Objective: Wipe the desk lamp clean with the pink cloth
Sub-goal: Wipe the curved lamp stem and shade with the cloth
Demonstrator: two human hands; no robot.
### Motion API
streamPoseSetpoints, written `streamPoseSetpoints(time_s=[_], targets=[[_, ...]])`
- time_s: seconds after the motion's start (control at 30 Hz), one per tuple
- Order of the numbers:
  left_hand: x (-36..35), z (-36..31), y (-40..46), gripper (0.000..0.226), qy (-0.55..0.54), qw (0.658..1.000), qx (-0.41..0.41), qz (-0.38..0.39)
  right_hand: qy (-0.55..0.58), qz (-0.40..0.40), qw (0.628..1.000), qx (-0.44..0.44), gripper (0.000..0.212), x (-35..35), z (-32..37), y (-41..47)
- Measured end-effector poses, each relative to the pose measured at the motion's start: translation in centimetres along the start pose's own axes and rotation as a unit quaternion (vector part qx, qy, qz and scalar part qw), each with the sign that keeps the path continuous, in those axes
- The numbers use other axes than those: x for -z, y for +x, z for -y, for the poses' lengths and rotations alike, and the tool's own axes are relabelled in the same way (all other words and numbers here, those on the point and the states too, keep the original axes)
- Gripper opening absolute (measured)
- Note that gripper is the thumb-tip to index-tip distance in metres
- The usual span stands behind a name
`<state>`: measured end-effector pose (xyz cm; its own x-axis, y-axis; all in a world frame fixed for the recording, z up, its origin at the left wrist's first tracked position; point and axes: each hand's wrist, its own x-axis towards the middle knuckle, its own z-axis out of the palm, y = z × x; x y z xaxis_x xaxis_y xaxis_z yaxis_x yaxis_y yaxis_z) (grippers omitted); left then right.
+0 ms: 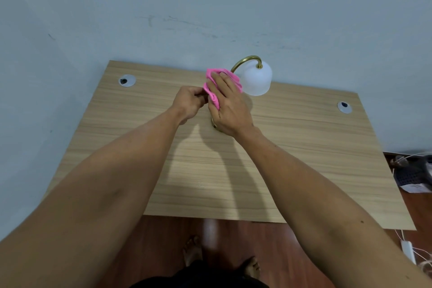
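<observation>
Right hand (228,106) lies flat over the pink cloth (216,87), fingers spread and pressing its soft, crumpled folds around what I take to be the lamp's upright stem, just above centre frame. Left hand (190,100) is curled narrow beside it, pinching the cloth's lower left edge between thumb and fingertips. I see the desk lamp (256,79) at upper centre: a thin brass arm arches over into a smooth, frosted white bell-shaped shade that hangs just right of the cloth. A sliver of the round brass base (214,124) peeks out under my right palm; the rest is hidden. Everything stands on a pale wood-grain laminate surface (304,147) pushed against a scuffed blue-grey wall, with a round grey cable grommet (127,80) at upper left and another at right.
</observation>
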<state>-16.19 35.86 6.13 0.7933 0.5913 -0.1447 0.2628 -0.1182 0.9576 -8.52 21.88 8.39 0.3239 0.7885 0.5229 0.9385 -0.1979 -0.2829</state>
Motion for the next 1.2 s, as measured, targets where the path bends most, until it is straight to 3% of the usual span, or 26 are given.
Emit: streamPoseSetpoints(time_s=[0.17, 0.2, 0.27, 0.33, 0.4, 0.5, 0.63, 0.77, 0.87, 1.03, 1.13, 1.2], targets=[[-0.2, -0.1, 0.3, 0.022, -0.011, 1.0, 0.011, -0.003, 0.023, -0.015, 0.999, 0.047, 0.044, 1.4, -0.9, -1.1], [-0.3, 0.0, 0.5, 0.021, -0.013, 1.0, 0.012, -0.001, 0.035, -0.034, 0.998, 0.027, 0.038, 1.8, -1.1, -1.6], [-0.2, 0.0, 0.5, 0.022, -0.022, 1.0, 0.016, 0.006, 0.082, -0.107, 0.986, -0.099, 0.023, 2.4, -0.7, -2.7], [-0.1, 0.2, 0.6, 0.023, -0.025, 0.999, 0.02, 0.009, 0.14, -0.19, 0.946, -0.223, 0.024, 3.1, -0.1, -3.2], [0.1, 0.2, 0.6, 0.022, -0.027, 0.999, 0.022, 0.013, 0.17, -0.213, 0.938, -0.215, 0.036, 3.7, 0.6, -2.6], [0.2, -0.1, 0.5, 0.022, -0.029, 0.999, 0.032, 0.019, 0.128, -0.124, 0.981, -0.07, 0.048, 3.2, 0.7, -0.2], [0.3, -0.5, 0.2, 0.023, -0.023, 0.999, 0.032, 0.013, 0.047, 0.033, 0.997, -0.042, 0.056, 0.1, 0.9, 0.9], [0.4, 0.1, 0.3, 0.025, -0.014, 1.0, 0.021, 0.009, 0.054, 0.042, 0.997, -0.034, 0.056, -0.8, 1.1, -0.2], [0.4, 0.1, 0.4, 0.023, -0.024, 1.0, 0.014, 0.011, 0.098, 0.032, 0.994, -0.021, 0.045, -0.4, 1.0, -1.3], [0.2, -0.6, 0.4, 0.018, -0.028, 0.999, 0.036, 0.02, 0.206, -0.2, 0.94, -0.183, 0.036, 2.3, 1.8, -1.8], [0.4, -1.4, 0.4, 0.023, -0.015, 0.999, 0.041, 0.019, 0.225, -0.324, 0.896, -0.204, 0.045, 4.2, 1.2, 0.1], [0.5, -2.0, 0.4, 0.03, -0.008, 0.999, 0.033, 0.019, 0.226, -0.367, 0.874, -0.227, 0.044, 4.9, -0.3, 1.9]])
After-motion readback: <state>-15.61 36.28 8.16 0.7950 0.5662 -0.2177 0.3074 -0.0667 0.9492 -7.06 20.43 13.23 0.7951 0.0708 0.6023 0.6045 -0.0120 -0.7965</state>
